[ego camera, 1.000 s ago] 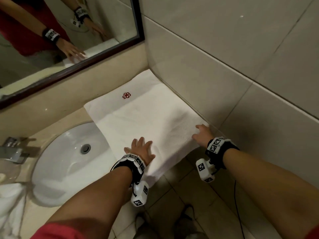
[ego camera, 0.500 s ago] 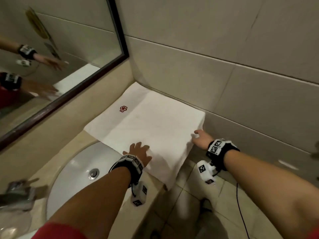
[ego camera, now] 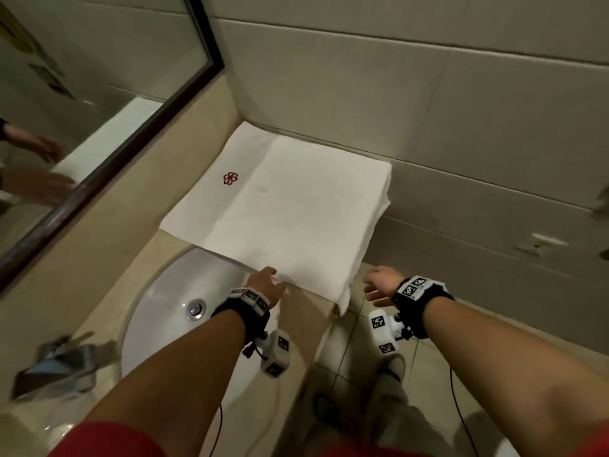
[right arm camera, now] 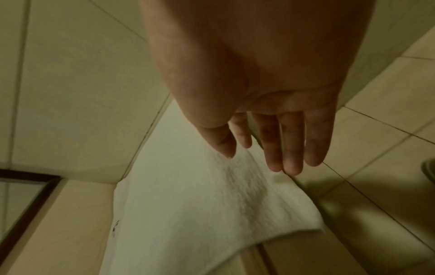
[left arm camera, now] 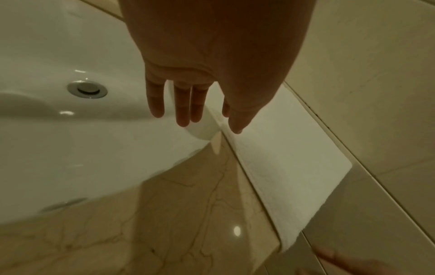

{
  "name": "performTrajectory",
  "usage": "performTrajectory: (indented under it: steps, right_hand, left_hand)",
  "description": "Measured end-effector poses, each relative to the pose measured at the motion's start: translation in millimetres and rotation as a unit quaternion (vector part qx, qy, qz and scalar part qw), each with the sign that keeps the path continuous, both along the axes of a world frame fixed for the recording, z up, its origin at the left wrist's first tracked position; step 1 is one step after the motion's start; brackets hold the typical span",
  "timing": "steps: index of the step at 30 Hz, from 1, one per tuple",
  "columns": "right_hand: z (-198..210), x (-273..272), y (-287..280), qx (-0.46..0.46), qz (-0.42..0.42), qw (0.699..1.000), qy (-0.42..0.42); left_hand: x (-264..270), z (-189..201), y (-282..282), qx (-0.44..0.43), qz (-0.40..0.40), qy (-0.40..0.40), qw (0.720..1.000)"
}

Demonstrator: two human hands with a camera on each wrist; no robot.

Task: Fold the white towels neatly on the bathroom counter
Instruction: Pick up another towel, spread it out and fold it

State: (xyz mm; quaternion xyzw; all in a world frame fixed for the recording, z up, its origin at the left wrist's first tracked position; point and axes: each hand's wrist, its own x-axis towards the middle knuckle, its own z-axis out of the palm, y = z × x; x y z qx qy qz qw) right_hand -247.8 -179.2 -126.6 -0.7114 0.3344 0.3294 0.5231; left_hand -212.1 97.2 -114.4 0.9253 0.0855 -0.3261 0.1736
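Note:
A white towel (ego camera: 296,212) with a red flower emblem (ego camera: 230,178) lies folded flat in the counter's corner against the tiled wall. Its near right corner hangs over the counter's end. My left hand (ego camera: 268,280) is at the towel's near left corner, above the sink rim. In the left wrist view the left hand (left arm camera: 207,126) has straight fingers just over the towel (left arm camera: 289,167) edge, gripping nothing. My right hand (ego camera: 374,288) hovers past the counter's end beside the hanging corner. In the right wrist view the right hand (right arm camera: 256,161) is relaxed, thumb close to the towel (right arm camera: 200,214).
A white sink (ego camera: 171,308) with a metal drain (ego camera: 196,308) lies left of the towel in the beige counter (ego camera: 309,311). A blurred faucet (ego camera: 56,361) is at the left. A dark-framed mirror (ego camera: 82,94) hangs behind, tiled wall on the right, floor beyond the counter's end.
Both hands have slid back off the top of the towel to its near edge. The right hand has left the towel and now hangs beyond the counter's end.

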Motion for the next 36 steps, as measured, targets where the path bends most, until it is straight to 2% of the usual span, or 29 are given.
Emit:
performTrajectory:
  steps: [6,8,10,12,15,18,21,25,27,29,32,33,36]
  right_hand:
    - [-38,-21,27,0.087,-0.058,0.991,0.078]
    - [-54,-28,34,0.111,-0.05,0.986,0.116]
    - [-54,-31,42,0.131,-0.052,0.982,0.124]
    - [-56,-31,49,0.167,-0.126,0.968,0.136]
    - [-75,-29,54,0.168,-0.218,0.952,0.132]
    - [-122,-22,51,0.17,-0.24,0.948,0.12]
    - [-123,-20,53,0.172,-0.237,0.948,0.128]
    - [-71,-24,55,0.193,-0.263,0.936,0.129]
    - [-62,-23,51,0.177,-0.274,0.938,0.12]
    - [-60,-21,47,0.155,-0.274,0.944,0.097]
    - [-56,-23,42,0.151,-0.291,0.942,0.07]
    - [-56,-24,40,0.146,-0.295,0.942,0.06]
    - [-48,-24,34,0.113,-0.272,0.955,0.019]
  left_hand:
    - [-6,-17,-2,-0.122,0.128,-0.01,0.984]
    - [-9,-19,-6,-0.156,0.173,-0.019,0.972]
    - [-11,-22,-10,-0.189,0.22,-0.038,0.956]
    - [-13,-24,-12,-0.206,0.245,-0.055,0.946]
    - [-14,-24,-13,-0.215,0.262,-0.078,0.938]
    - [-14,-27,-11,-0.239,0.293,-0.082,0.922]
    - [-15,-27,-10,-0.273,0.342,-0.061,0.897]
    - [-14,-22,-14,-0.333,0.415,-0.029,0.846]
    - [-13,-21,-16,-0.363,0.446,-0.015,0.818]
    - [-9,-21,-18,-0.379,0.458,0.0,0.804]
    - [-3,-22,-19,-0.362,0.441,0.011,0.821]
    - [0,-23,-18,-0.347,0.426,0.005,0.836]
    - [7,-20,-15,-0.261,0.335,-0.036,0.905]
